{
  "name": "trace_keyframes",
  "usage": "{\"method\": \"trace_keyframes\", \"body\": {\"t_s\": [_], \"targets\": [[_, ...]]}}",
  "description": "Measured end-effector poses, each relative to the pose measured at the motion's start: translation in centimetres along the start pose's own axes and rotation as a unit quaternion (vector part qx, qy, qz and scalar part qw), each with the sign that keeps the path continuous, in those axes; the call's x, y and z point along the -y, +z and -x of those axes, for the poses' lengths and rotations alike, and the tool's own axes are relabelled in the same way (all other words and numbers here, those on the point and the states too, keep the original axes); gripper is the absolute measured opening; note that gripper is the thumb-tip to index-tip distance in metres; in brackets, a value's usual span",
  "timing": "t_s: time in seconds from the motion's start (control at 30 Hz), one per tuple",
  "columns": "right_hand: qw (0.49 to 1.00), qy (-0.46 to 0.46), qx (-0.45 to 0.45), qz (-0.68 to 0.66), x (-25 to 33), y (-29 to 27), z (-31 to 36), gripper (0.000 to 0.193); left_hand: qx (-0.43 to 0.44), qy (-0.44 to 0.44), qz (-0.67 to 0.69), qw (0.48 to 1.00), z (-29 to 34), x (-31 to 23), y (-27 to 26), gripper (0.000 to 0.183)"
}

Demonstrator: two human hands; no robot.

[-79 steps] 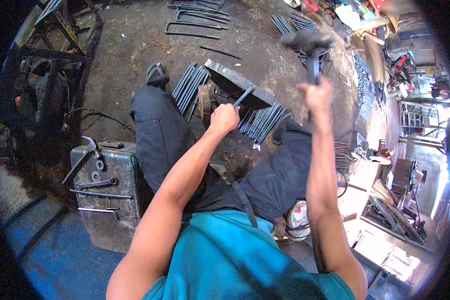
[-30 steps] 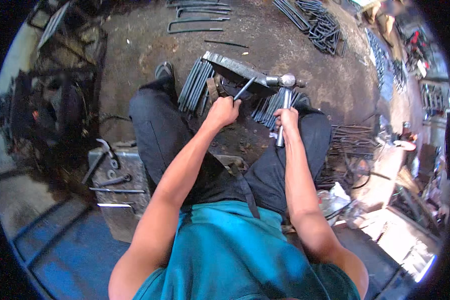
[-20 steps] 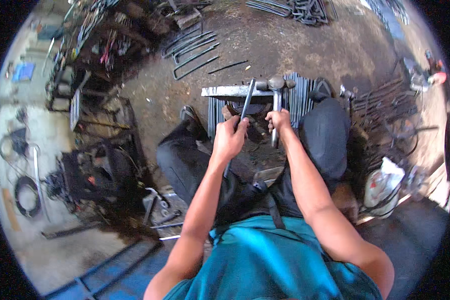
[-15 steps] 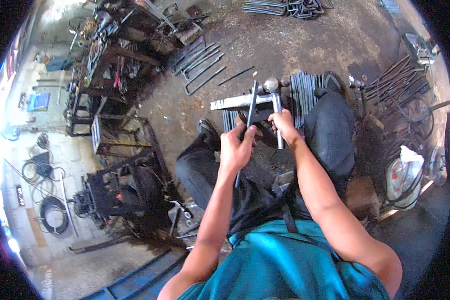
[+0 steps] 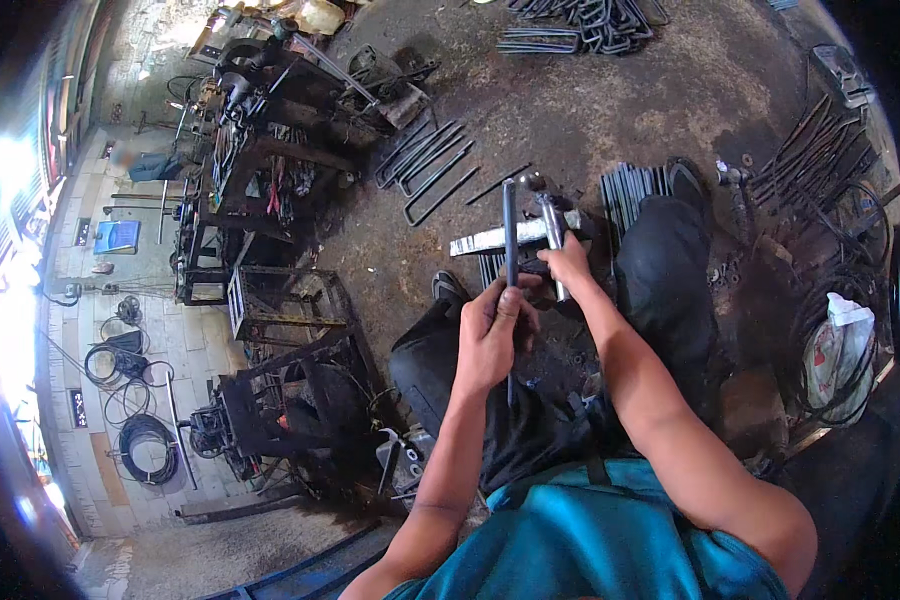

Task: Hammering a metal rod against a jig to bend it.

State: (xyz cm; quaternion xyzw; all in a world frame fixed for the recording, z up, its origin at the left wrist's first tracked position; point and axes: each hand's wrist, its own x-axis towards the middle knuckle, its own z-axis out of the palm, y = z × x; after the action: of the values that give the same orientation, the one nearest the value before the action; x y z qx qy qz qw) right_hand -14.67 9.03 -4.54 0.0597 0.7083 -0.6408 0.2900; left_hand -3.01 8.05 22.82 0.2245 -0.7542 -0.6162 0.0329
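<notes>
My left hand (image 5: 490, 330) is closed around a long dark metal rod (image 5: 511, 230), which points away from me and runs back over my lap. To its right, my right hand (image 5: 568, 264) grips the bright metal handle of a hammer (image 5: 552, 218). The hammer head lies just right of the rod's far end; whether they touch I cannot tell. Below both tools, a pale worn metal bar (image 5: 475, 242) lies crosswise between my feet, partly hidden by the rod and hammer.
A row of straight rods (image 5: 630, 192) lies beside my right foot. Bent U-shaped rods (image 5: 440, 195) lie on the floor ahead, with a heap of bent rods (image 5: 600, 25) farther off. Dark workbenches (image 5: 290, 160) stand left. A white bag (image 5: 842, 350) and tangled rods (image 5: 810, 160) are at right.
My view has swung left, so the surroundings sit farther right in the picture. The rod has gone from slanting to nearly straight ahead. Both hands keep their holds.
</notes>
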Motion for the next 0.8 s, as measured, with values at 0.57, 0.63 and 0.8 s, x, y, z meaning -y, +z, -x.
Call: {"method": "trace_keyframes", "body": {"t_s": [0.57, 0.63, 0.8], "targets": [[0.987, -0.078, 0.043, 0.135, 1.9, -2.9, 2.1, 0.043, 0.095, -0.123, 0.402, 0.902, -0.7, 1.2, -0.2, 0.029], [0.980, -0.109, 0.013, 0.168, 1.1, -2.6, 3.0, 0.042, 0.105, -0.123, 0.405, 0.900, -0.8, 1.1, -0.3, 0.030], [0.951, -0.112, 0.029, 0.286, -0.3, -3.1, 5.0, 0.041, 0.154, -0.125, 0.456, 0.868, -1.0, 1.5, -0.7, 0.030]]}}
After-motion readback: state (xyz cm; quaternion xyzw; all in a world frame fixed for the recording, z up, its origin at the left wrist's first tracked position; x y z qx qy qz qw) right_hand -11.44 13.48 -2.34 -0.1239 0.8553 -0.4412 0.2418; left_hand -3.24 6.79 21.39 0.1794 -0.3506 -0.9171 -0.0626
